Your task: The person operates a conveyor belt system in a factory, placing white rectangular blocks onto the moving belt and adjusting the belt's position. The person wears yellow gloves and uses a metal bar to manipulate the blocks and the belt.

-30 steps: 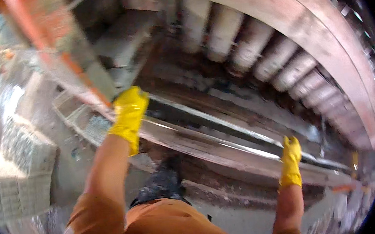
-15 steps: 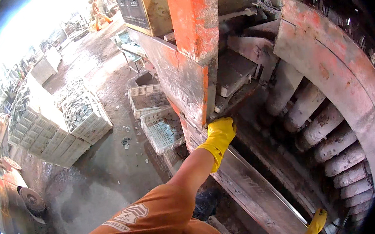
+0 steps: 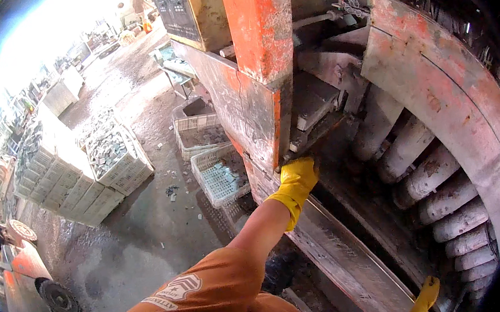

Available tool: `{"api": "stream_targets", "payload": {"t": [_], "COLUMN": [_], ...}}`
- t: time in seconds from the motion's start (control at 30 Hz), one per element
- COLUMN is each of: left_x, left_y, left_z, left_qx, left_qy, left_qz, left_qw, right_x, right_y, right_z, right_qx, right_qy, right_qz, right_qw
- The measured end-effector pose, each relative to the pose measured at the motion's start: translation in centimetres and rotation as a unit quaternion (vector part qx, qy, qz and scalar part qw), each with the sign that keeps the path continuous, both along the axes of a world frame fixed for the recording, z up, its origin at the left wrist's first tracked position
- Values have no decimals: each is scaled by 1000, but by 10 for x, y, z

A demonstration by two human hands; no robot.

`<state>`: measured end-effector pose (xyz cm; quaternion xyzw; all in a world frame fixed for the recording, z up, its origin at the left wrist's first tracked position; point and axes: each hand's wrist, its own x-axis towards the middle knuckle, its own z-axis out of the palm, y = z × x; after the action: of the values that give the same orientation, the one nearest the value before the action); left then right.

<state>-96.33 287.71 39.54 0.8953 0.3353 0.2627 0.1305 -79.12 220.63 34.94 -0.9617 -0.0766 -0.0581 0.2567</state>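
Note:
My left hand (image 3: 300,182), in a yellow rubber glove, is closed over the top edge of a long, worn metal panel (image 3: 352,255), just below the orange post. At the lower right, only the front of my right hand (image 3: 425,301) shows, also in a yellow glove. Its fingers are pressed together and hooked over the same edge farther along; the rest lies outside the picture. Behind the panel is a dark trough (image 3: 360,217). Several thick, dirty, pale cylinders (image 3: 435,170) stand in a curved row beyond it, under a rust-stained curved metal cover (image 3: 436,69).
An orange post (image 3: 258,27) and a control box (image 3: 177,11) stand ahead. White plastic crates (image 3: 220,177) sit on the floor left of the panel. Farther left are stacked crates (image 3: 117,158) filled with grey pieces, and a wheeled vehicle (image 3: 52,298). A person (image 3: 142,9) is far off.
Both hands keep their places on the panel's edge. The view has shifted slightly. At the left, the vehicle's wheel appears farther right and lower; the distant person appears farther right.

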Motion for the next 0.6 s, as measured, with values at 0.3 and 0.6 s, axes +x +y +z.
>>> {"api": "stream_targets", "payload": {"t": [0.3, 0.6], "left_x": [2, 6], "left_y": [1, 3], "left_z": [5, 5], "left_qx": [-65, -61], "left_qy": [41, 44], "left_qz": [-7, -7], "left_qw": [997, 997], "right_x": [11, 12], "right_y": [24, 31], "right_z": [-4, 2], "right_qx": [-82, -56], "right_qy": [37, 46], "right_qz": [-154, -163], "right_qw": [984, 984]}}
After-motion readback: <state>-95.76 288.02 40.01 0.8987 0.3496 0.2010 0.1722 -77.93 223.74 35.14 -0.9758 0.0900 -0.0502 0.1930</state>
